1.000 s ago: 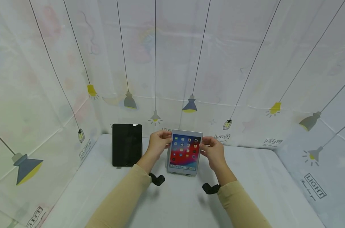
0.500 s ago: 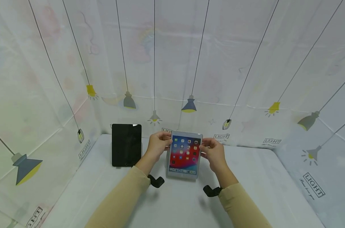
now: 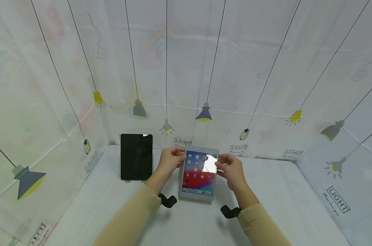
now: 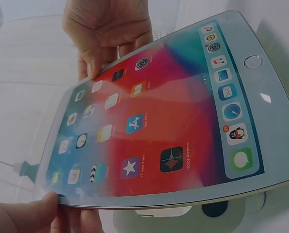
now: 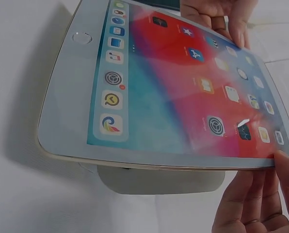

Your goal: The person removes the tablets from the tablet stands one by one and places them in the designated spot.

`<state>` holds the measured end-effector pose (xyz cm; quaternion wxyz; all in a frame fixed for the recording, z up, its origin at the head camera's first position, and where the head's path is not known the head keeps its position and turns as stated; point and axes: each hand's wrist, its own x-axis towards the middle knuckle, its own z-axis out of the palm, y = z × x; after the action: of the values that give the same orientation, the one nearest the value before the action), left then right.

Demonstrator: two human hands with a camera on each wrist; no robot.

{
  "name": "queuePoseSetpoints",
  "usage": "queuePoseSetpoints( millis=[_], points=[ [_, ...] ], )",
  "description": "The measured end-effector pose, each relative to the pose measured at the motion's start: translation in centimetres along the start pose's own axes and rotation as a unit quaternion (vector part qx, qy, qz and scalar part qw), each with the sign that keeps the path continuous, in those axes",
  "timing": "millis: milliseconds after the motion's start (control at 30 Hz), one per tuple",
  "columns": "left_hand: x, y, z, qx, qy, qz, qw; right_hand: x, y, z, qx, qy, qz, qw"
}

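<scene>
A white-framed tablet with a lit home screen is held between both hands, tilted back. My left hand pinches its left edge near the top, thumb on the front and fingers behind. On the opposite edge, my right hand pinches in the same way. Behind the tablet, a pale stand shows in part in the left wrist view and as a rounded grey plate in the right wrist view. Most of that stand is hidden, and whether the tablet touches it I cannot tell.
A second tablet with a dark screen leans upright at the left, small support lips showing under its lower edge. White cloth covers the table. A lamp-printed curtain rises behind and at both sides.
Both hands have drawn the lit tablet down and towards me. Its lower edge now covers the support lips that showed beneath it a second ago. The dark tablet has stayed put.
</scene>
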<state>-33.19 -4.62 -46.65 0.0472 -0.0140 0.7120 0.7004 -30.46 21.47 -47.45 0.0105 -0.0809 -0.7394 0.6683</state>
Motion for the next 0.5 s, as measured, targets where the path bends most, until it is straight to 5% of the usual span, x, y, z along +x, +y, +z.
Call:
queuePoseSetpoints(
  millis=[500],
  points=[
    [-0.75,-0.74,0.17,-0.018,-0.007,-0.024,0.9995,-0.95,0.65,-0.27,-0.004,-0.002,0.023,1.000]
  ],
)
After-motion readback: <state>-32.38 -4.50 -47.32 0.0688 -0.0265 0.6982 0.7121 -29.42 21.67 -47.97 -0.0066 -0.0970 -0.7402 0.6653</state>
